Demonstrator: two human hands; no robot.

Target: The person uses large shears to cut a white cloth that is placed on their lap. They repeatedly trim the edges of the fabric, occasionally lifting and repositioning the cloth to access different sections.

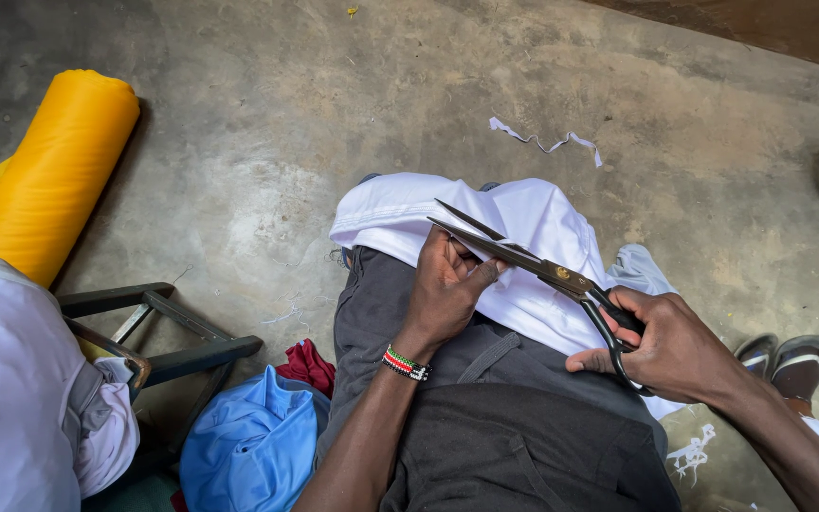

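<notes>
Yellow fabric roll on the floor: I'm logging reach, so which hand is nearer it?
Left. The left hand pinches white cloth, closer to the yellow roll; the right hand holds scissors, farther off.

White cloth (523,228), black-handled scissors (561,280), yellow fabric roll (63,166), blue bundle (248,446), red, green and white beaded wristband (404,364).
</notes>
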